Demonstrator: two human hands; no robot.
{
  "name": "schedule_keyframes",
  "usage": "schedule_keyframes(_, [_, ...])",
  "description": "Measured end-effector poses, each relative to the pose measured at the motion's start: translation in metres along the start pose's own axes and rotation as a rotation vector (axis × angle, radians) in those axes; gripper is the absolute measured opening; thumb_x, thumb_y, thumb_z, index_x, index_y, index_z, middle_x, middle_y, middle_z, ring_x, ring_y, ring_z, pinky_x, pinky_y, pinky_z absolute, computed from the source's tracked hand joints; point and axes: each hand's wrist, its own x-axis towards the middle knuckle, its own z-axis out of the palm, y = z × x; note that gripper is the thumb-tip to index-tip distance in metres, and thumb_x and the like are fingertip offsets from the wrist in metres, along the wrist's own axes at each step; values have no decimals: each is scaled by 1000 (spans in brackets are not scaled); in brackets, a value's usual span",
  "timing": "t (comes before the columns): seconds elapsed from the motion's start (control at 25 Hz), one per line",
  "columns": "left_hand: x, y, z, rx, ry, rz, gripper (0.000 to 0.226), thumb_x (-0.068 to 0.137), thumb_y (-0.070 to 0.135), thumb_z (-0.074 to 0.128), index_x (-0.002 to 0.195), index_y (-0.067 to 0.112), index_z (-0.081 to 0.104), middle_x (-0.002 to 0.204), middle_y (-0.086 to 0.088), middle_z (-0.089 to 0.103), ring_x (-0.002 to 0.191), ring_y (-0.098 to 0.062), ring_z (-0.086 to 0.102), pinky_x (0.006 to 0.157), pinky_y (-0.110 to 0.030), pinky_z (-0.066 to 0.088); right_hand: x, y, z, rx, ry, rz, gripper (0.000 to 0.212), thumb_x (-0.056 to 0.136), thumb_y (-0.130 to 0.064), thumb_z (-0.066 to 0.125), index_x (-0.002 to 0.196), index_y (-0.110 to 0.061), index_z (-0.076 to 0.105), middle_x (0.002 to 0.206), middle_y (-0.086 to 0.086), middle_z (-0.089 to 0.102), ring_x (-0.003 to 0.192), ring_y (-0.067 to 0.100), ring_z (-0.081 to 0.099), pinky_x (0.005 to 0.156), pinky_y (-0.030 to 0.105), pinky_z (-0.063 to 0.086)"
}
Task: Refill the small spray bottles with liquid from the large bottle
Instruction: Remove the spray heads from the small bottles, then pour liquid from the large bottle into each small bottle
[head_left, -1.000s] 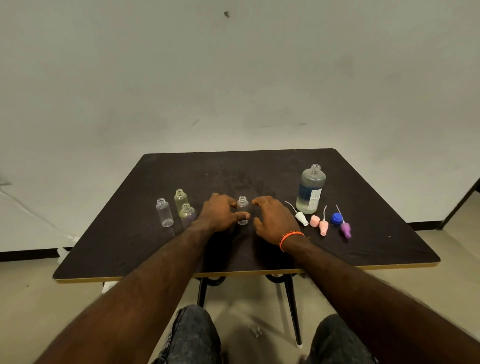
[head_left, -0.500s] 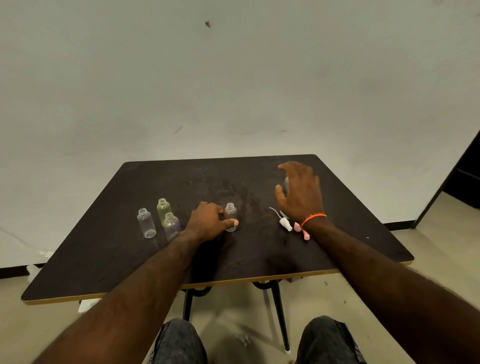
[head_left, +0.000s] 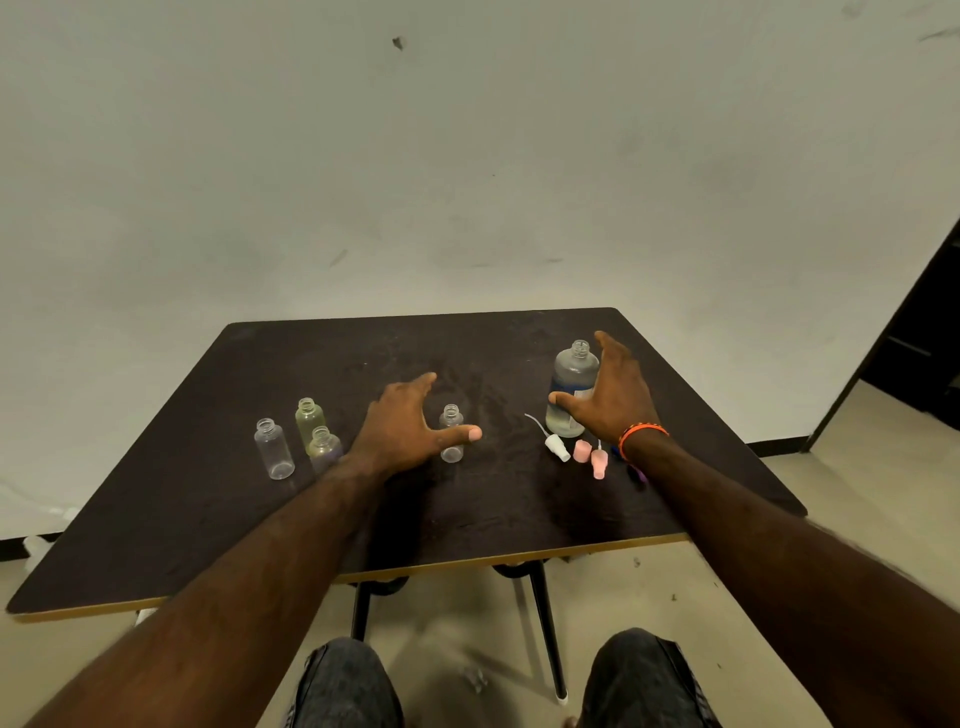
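Note:
On the dark table the large clear bottle stands uncapped, partly filled with liquid. My right hand is spread beside it, thumb across its front, fingers straight along its right side, not closed round it. A small open clear bottle stands mid-table. My left hand lies spread just to its left, the thumb reaching across the front of this bottle without gripping. Three more small open bottles stand to the left: a clear one, a greenish one and a purplish one.
Loose spray tops lie in front of the large bottle: a white one with its tube, two pink ones, and a purple one mostly hidden under my right wrist. The table's front edge is above my knees.
My right hand swung from the small middle bottle over to the large bottle and now flanks it. My left hand released its hold on the small bottle and spread open.

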Motion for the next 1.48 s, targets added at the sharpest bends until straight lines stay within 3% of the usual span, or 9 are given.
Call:
schedule_keyframes(0.16, [19,37,-22,170,59,169,118,67,94,59,158,24,34,161,1,40,150,-21,29,119,-54,26,4,5,-1,15,-71,37,110,73,-47,85,157,-17,20,162,6,28,146,27,31,118,44,32])
schedule_keyframes(0.4, [58,106,12,406,-177,265,123,68,94,58,161,20,25,164,-3,35,156,-26,17,120,-54,20,15,8,-1,132,-154,113,108,73,-35,87,156,-17,20,153,9,44,136,29,47,112,42,41])
schedule_keyframes(0.6, [78,134,38,382,-283,295,116,74,85,63,160,18,23,162,-5,38,155,-28,19,121,-56,18,22,13,2,143,-214,153,88,78,-36,84,148,-15,36,141,9,57,124,27,57,105,37,47])
schedule_keyframes(0.76, [81,136,39,340,-271,321,100,78,71,70,154,20,32,155,-4,45,152,-26,24,116,-54,20,22,14,3,220,-168,172,70,75,-34,85,134,-17,51,127,4,64,102,15,59,91,27,49])
schedule_keyframes(0.96, [81,141,18,273,-235,318,93,84,49,73,158,22,24,154,-7,45,152,-29,23,116,-55,22,22,-4,-9,274,-43,143,63,72,-40,85,125,-19,59,114,-2,69,100,16,65,91,34,54])
schedule_keyframes(1.12, [76,137,-11,261,-173,308,91,85,49,71,160,24,23,152,-9,46,151,-27,26,114,-53,23,27,-29,-22,253,-20,117,64,66,-52,83,119,-22,63,107,-6,70,94,13,66,85,33,54])
schedule_keyframes(1.32, [42,110,-33,309,-182,286,91,87,56,68,160,25,25,157,-8,43,153,-27,22,116,-53,21,0,-60,-11,245,-56,68,65,64,-51,86,118,-22,63,105,-8,69,94,12,65,83,31,53])
schedule_keyframes(1.48, [14,80,-38,358,-196,235,92,87,59,67,162,25,24,160,-8,40,154,-27,20,117,-55,21,-29,-74,11,229,-95,28,67,64,-52,86,120,-22,62,108,-6,69,96,14,65,87,36,56])
